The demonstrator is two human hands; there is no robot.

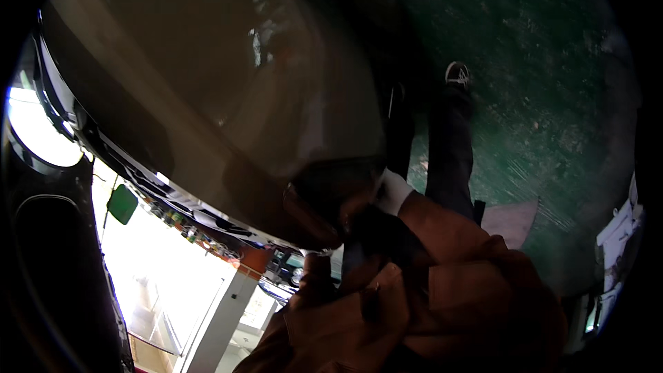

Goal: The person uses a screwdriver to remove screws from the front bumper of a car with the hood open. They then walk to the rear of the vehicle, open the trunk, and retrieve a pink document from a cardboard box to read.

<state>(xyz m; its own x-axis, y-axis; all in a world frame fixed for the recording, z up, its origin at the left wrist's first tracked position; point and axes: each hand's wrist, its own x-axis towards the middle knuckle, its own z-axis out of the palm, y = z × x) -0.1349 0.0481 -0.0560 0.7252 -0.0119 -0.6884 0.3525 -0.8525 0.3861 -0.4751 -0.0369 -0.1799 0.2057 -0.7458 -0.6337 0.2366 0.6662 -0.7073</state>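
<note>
A large glossy bronze-brown car body panel (193,69) fills the upper left and middle, with a dark rounded corner near my body in an orange-brown jacket. My right hand (394,190), pale as if gloved, is at the panel's right lower edge, its fingers hidden behind it. My left hand (312,254) is at the panel's lower edge, mostly hidden, with only a small pale part showing. I cannot make out whether either hand grips the panel.
My dark-trousered leg and shoe (457,74) are on the green floor (539,97). A grey flat piece (509,221) lies beside me. A black car part (48,255) is at the left, a pillar (221,311) and bright opening at lower left, white items (615,235) at far right.
</note>
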